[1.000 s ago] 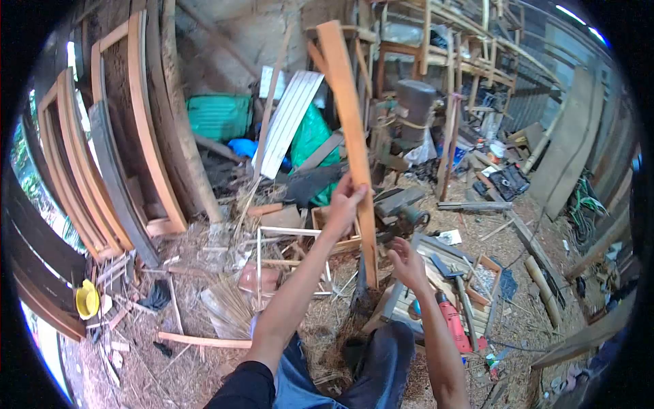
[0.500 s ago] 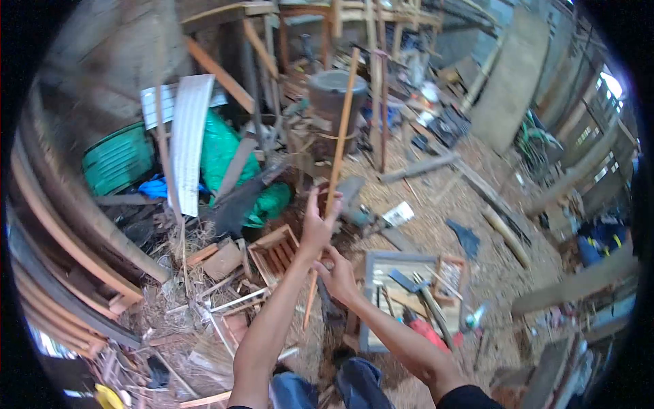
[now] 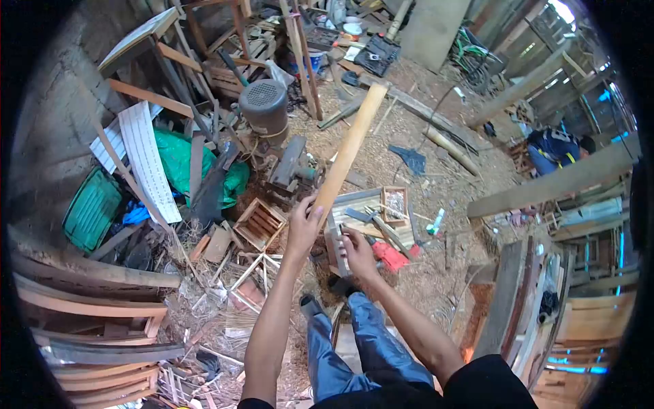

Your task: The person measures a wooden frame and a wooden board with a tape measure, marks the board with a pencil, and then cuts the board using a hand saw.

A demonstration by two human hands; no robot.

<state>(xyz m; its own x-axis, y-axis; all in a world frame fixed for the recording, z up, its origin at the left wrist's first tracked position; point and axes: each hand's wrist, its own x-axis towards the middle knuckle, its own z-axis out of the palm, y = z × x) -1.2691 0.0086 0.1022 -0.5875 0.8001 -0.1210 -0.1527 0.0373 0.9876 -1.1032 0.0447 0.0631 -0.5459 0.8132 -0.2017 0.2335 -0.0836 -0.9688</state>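
Observation:
My left hand (image 3: 304,225) is wrapped round the near end of a long, flat wooden board (image 3: 352,151). The board slants up and away to the right, its broad face towards me. Just right of and below it, my right hand (image 3: 356,252) has curled fingers beside a narrow greyish strip (image 3: 341,253); I cannot tell whether they grip it. Past my right hand, on the ground, a shallow wooden tray (image 3: 409,235) holds a hammer (image 3: 359,215), a red tool (image 3: 390,255) and a small wooden box (image 3: 394,204). A slatted wooden crate (image 3: 260,225) sits left of my left forearm.
Ahead stands a dark bin (image 3: 264,112) with a perforated lid. White corrugated sheet (image 3: 150,160) and green sheeting (image 3: 174,163) lean at left. A thick beam (image 3: 555,177) juts in from the right. Another person (image 3: 555,151) crouches at far right. Wood scraps litter the ground.
The board has turned from edge-on to showing its broad face and leans further right. My right hand has moved slightly right, off my left wrist. The view has swung right and down.

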